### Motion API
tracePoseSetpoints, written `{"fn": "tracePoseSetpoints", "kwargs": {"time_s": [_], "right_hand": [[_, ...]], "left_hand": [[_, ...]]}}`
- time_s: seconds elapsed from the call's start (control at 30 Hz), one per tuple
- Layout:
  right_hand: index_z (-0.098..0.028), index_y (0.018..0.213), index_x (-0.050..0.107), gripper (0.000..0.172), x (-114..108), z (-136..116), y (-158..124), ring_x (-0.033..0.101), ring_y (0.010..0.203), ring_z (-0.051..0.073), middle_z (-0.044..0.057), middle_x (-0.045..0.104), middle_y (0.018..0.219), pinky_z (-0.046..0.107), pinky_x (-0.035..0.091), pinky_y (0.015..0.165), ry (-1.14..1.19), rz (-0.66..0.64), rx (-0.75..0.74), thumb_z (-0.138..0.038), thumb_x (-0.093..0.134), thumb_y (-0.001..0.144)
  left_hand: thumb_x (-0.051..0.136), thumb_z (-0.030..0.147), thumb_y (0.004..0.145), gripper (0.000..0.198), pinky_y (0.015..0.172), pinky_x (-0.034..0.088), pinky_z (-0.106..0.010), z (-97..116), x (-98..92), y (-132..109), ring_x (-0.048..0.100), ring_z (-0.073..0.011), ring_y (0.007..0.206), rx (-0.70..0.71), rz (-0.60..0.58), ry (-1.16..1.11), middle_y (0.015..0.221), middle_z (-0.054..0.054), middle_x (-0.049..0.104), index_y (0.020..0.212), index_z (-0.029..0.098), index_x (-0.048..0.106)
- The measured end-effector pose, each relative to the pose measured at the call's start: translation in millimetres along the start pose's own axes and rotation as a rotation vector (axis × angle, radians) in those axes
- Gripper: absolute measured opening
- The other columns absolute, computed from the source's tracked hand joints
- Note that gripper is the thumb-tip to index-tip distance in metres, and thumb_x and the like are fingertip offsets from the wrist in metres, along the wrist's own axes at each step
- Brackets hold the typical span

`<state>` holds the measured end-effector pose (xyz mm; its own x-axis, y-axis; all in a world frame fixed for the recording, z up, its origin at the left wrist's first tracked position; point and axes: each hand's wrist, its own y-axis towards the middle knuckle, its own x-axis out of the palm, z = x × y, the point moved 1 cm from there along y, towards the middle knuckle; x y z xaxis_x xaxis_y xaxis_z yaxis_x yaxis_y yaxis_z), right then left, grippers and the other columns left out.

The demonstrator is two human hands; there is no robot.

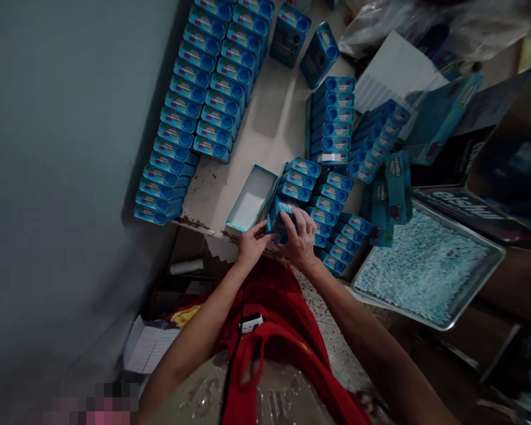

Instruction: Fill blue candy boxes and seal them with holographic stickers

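Note:
At the table's front edge, my left hand [251, 245] pinches the lower left side of a blue candy box [278, 217]. My right hand [298, 237] is closed over the same box from the right, so its fingers cover much of it. Just left of it lies an open blue carton tray [253, 198] with a bare white inside. Rows of small blue candy boxes [304, 166] with round blue lids stand beside and behind my right hand.
Two long rows of candy boxes [188, 74] run along the wall side of the table [269, 106]. Two separate boxes [319, 54] stand at the back. To the right are flat blue cartons [396, 189], a metal tray [425, 265] of pale blue candies and a large cardboard box [473, 212].

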<state>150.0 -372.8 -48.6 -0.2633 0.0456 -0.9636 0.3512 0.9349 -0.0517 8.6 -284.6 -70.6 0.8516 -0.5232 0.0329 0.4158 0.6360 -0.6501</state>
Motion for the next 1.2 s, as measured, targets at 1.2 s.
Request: {"fn": "tracePoseSetpoints", "kwargs": {"time_s": [1.2], "right_hand": [[-0.006,0.168,0.026,0.11,20,-115,271,0.011,0.163,0.046,0.032,0.019,0.172,0.075,0.012,0.124,-0.081,-0.041,-0.25,-0.085,0.043,0.093]], "left_hand": [[0.092,0.044,0.073,0.049,0.075,0.057,-0.031,10,2.9,15,0.07,-0.0199,0.086,0.248,0.154,0.313,0.108,-0.006,0.071,0.109,0.022,0.066]]}}
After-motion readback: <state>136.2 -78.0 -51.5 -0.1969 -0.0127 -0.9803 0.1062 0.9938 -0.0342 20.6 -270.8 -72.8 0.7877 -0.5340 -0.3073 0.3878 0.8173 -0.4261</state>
